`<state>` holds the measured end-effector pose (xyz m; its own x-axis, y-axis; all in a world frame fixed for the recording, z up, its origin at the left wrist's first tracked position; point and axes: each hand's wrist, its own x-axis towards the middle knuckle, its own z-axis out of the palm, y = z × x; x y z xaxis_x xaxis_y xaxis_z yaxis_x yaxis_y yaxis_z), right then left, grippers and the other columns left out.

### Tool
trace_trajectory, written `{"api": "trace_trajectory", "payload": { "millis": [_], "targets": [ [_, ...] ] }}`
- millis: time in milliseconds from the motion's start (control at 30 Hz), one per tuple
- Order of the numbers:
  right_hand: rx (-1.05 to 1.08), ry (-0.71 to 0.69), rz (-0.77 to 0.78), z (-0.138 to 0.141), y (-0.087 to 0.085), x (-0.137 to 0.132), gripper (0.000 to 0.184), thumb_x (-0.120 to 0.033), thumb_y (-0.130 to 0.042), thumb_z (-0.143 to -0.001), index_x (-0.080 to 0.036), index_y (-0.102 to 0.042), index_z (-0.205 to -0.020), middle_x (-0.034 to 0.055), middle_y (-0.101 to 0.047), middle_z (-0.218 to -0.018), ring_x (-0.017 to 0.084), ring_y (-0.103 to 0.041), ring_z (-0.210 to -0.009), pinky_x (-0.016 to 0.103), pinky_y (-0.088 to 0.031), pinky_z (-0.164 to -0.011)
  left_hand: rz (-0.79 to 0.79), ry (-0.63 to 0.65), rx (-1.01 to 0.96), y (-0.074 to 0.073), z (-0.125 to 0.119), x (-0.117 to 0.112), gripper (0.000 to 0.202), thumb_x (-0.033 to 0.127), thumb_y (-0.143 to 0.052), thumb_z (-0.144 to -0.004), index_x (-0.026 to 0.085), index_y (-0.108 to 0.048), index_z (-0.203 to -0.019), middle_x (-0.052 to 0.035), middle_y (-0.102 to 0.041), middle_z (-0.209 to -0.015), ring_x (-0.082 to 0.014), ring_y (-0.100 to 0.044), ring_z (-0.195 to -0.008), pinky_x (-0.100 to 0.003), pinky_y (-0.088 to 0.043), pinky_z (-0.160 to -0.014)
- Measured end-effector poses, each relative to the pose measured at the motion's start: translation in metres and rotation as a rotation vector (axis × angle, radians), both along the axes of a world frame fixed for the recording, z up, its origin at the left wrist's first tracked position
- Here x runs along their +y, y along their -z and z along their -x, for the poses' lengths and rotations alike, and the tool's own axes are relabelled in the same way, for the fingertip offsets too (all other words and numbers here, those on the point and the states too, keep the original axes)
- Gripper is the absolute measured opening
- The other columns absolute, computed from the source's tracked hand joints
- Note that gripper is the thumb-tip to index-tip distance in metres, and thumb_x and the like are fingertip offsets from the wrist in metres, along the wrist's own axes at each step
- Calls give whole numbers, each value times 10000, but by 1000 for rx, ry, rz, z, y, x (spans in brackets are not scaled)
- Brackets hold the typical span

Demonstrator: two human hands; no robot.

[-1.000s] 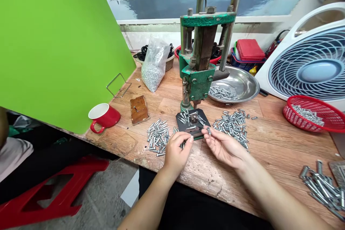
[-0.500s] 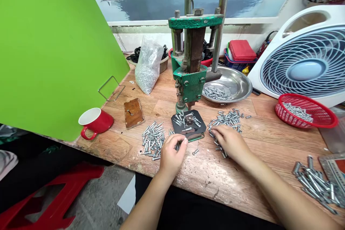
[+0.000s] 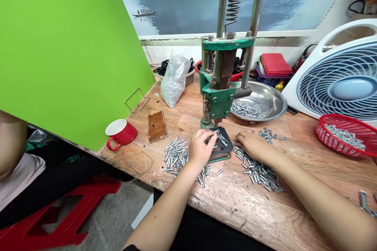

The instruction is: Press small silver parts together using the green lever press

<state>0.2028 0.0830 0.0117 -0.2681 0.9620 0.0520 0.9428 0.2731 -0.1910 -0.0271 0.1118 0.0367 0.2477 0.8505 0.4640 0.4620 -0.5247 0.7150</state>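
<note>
A green hand press (image 3: 219, 86) stands on the wooden bench (image 3: 229, 200), with a dark base plate (image 3: 225, 147) under it carrying small metal sleeves. My left hand (image 3: 202, 147) reaches onto that plate, fingers pinched on a small metal piece. My right hand (image 3: 251, 144) lies palm down on the pile of metal sleeves (image 3: 260, 170) to the right of the plate, fingers curled among them. Another pile of sleeves (image 3: 176, 154) lies left of the plate.
A steel bowl (image 3: 265, 104) with sleeves sits behind the press. A red mug (image 3: 120, 132), a wooden block (image 3: 156, 125), a plastic bag of small parts (image 3: 173, 80), a red basket (image 3: 346, 133) and a white fan (image 3: 338, 82) stand around. A green board (image 3: 64, 47) fills the left.
My left hand has moved from the bench edge up onto the base plate. My right hand left the space in front of the plate and settled on the right pile.
</note>
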Motion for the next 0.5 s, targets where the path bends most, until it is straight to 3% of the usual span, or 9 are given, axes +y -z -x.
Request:
{"api": "trace_trajectory", "payload": {
  "millis": [133,233,333,500],
  "targets": [
    [58,81,-32,-1,4,-3,222,-242,-414,-887,-112,-589,-927,101,-580,-885,175,-537,-817,268,-400,-755,-5,-9,44,8,-8,6,149,294,-536,-815,219,-662,-842,-28,-624,-941,-166,-571,-918,-318,-443,-832],
    [178,131,-103,6,-1,-6,303,-269,-363,-907,-136,-524,-1128,95,-554,-1060,184,-528,-953,295,-408,-837,13,5,37,12,-8,6,152,299,-530,-821,218,-652,-860,-25,-633,-954,-161,-575,-922,-318,-439,-845],
    [492,135,-151,24,-13,-3,327,-301,-370,-901,-194,-510,-1177,58,-517,-1154,177,-481,-1071,318,-374,-939,35,7,11,14,-7,6,148,303,-534,-819,213,-640,-871,-26,-644,-959,-160,-581,-931,-318,-440,-853],
    [938,156,4,58,-21,12,311,-360,-478,-842,-186,-564,-1086,45,-567,-1069,161,-534,-973,308,-412,-902,26,-3,21,14,-8,7,113,267,-541,-814,216,-632,-859,-16,-658,-967,-166,-587,-939,-339,-430,-863]
  ]
}}
